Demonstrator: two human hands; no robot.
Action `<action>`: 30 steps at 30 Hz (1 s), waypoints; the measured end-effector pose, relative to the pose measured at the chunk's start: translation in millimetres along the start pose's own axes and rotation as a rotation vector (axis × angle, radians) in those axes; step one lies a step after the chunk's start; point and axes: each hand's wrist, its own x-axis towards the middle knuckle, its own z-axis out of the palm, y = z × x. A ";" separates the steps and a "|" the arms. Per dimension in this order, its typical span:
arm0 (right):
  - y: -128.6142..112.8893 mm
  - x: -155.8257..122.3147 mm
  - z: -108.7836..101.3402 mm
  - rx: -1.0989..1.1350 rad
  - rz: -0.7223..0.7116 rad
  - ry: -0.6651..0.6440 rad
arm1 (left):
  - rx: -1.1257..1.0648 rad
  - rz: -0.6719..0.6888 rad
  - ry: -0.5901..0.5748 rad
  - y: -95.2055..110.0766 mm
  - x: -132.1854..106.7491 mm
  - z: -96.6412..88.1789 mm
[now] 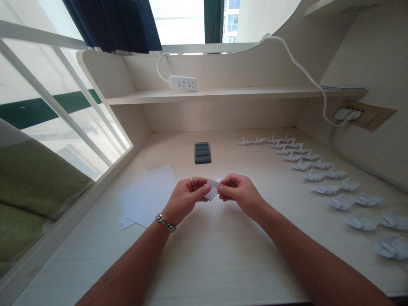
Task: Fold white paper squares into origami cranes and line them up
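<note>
A small piece of folded white paper is held up between my two hands over the middle of the desk. My left hand, with a ring and a chain bracelet, pinches its left side between thumb and fingers. At the right corner, the thumb and fingers of my right hand close on the same paper. Loose white paper sheets lie overlapping beside my left hand. To the right, folded white paper cranes stand in a double row running from the back toward the front edge.
A dark, blurred flat object lies beyond my hands. On the shelf rests a white power strip. A white cable hangs down to the wall socket at the right. White railings border the desk's left side.
</note>
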 end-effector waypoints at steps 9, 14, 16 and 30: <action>-1.5 -2.0 1.6 -0.033 0.026 -0.041 | 0.117 0.066 -0.024 -1.7 0.3 2.5; -1.0 -2.6 2.8 -0.006 0.034 -0.059 | 0.157 0.094 0.020 -0.5 -1.4 3.7; -0.2 -2.6 2.9 0.025 0.028 -0.056 | 0.118 0.088 0.022 0.1 -1.9 4.6; 1.8 -2.5 1.4 0.066 -0.063 -0.034 | 0.064 0.112 0.026 -0.2 -2.5 5.2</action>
